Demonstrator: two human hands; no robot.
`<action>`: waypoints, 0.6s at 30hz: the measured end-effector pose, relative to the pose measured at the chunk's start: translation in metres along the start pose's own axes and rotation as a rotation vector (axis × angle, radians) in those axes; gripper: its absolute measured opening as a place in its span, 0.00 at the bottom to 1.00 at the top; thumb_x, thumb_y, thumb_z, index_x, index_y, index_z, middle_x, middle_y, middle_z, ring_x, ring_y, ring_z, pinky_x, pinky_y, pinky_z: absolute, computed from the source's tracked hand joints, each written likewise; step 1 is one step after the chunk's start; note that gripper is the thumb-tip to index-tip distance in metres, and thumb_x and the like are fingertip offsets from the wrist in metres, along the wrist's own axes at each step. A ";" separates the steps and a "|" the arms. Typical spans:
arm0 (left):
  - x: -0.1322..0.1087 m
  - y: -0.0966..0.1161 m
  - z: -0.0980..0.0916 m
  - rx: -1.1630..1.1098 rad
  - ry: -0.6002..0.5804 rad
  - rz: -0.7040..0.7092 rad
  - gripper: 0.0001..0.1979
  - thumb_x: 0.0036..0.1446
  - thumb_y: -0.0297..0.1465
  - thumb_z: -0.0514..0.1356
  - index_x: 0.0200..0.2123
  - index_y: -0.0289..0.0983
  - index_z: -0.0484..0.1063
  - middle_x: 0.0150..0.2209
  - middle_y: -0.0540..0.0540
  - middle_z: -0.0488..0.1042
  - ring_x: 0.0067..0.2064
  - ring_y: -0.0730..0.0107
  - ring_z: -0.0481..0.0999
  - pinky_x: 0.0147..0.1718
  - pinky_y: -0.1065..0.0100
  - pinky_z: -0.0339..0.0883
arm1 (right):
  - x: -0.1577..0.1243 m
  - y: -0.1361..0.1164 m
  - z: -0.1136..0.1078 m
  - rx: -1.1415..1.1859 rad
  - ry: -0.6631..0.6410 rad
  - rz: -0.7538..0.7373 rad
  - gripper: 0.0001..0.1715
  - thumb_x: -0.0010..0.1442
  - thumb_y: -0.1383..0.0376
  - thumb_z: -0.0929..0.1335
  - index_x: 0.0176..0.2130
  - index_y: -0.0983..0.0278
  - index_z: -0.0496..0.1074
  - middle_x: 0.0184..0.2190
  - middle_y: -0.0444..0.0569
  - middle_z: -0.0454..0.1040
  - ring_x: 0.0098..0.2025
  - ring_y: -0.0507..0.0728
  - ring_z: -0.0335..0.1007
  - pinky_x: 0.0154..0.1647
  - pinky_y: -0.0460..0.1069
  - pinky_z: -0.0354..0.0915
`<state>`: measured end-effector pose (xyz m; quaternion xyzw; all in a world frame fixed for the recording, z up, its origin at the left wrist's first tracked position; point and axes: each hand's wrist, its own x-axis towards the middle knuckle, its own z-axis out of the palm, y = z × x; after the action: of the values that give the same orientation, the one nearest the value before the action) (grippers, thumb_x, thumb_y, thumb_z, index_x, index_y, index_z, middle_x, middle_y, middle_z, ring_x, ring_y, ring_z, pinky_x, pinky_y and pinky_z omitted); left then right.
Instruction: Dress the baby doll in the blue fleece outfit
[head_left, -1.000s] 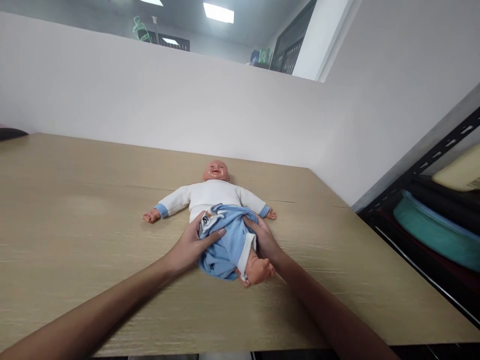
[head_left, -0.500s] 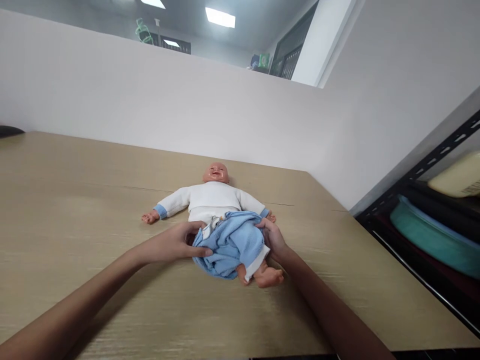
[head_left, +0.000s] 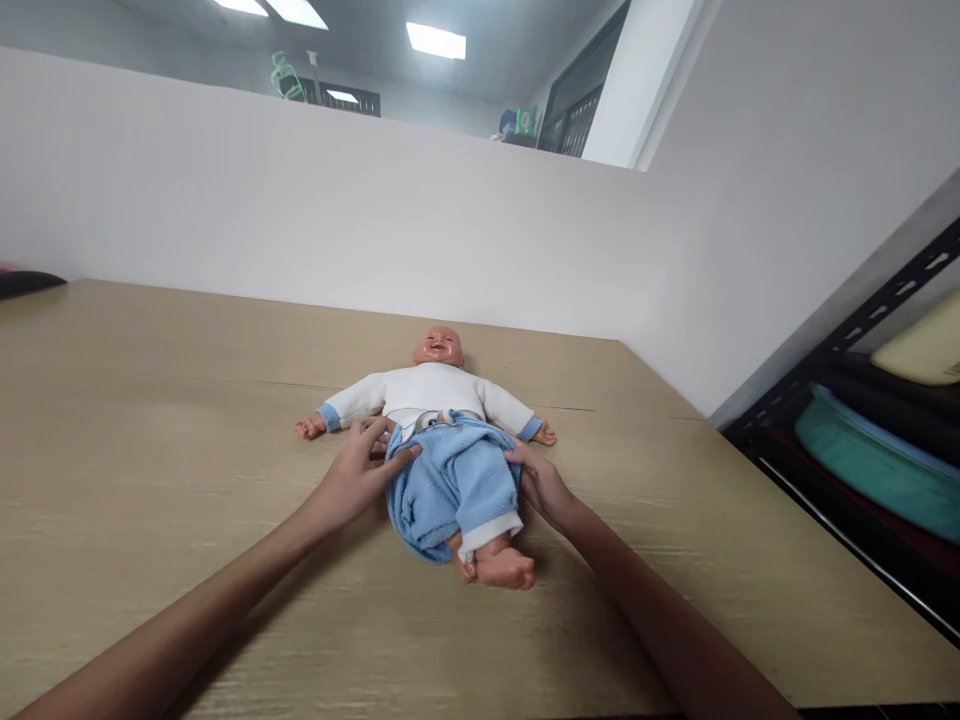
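Observation:
A baby doll (head_left: 431,388) lies on its back on the table, its head away from me and its arms spread. It wears a white long-sleeved top with blue cuffs. Light blue toddler-style trousers (head_left: 469,475) with white hems cover its hips and legs, and both feet stick out at the bottom. My left hand (head_left: 356,470) grips the left side of the waistband, thumb on top of the cloth and fingers partly hidden beside the doll. On the other side, my right hand (head_left: 541,482) holds the trousers near the hip, its fingertips partly hidden.
The wooden table (head_left: 187,480) ends at a white wall (head_left: 360,220) behind the doll. To the right, a black metal shelf (head_left: 847,350) holds a teal basin (head_left: 877,460) and a cream-coloured container (head_left: 926,345). A dark object (head_left: 30,284) sits at the far left edge.
Both hands have moved up slightly towards the doll's waist, drawing the waistband up. The doll's legs and feet have swung left and now lie straighter.

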<state>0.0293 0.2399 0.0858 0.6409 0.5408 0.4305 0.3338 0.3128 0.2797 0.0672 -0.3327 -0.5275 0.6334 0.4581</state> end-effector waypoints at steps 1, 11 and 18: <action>0.000 0.001 -0.001 0.008 -0.027 0.024 0.24 0.62 0.52 0.61 0.51 0.41 0.70 0.52 0.42 0.69 0.57 0.50 0.71 0.54 0.55 0.72 | 0.000 -0.002 0.002 -0.012 -0.005 0.001 0.13 0.57 0.53 0.71 0.39 0.58 0.76 0.39 0.45 0.76 0.46 0.62 0.69 0.55 0.55 0.64; 0.025 0.005 -0.026 0.113 -0.074 0.175 0.16 0.66 0.47 0.56 0.37 0.40 0.66 0.34 0.51 0.69 0.36 0.64 0.67 0.38 0.65 0.64 | -0.001 -0.009 0.013 -0.278 -0.031 -0.050 0.18 0.58 0.51 0.76 0.39 0.58 0.71 0.38 0.43 0.70 0.43 0.57 0.65 0.48 0.50 0.63; 0.036 -0.002 -0.019 0.004 -0.234 0.084 0.25 0.62 0.55 0.61 0.28 0.40 0.63 0.26 0.55 0.59 0.28 0.71 0.57 0.29 0.68 0.52 | 0.016 0.017 0.002 -0.317 0.168 -0.042 0.11 0.59 0.55 0.70 0.38 0.58 0.69 0.33 0.42 0.68 0.39 0.58 0.64 0.45 0.51 0.63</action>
<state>0.0127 0.2753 0.0984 0.7097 0.4716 0.3653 0.3749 0.3015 0.2931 0.0517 -0.4414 -0.5876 0.5025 0.4554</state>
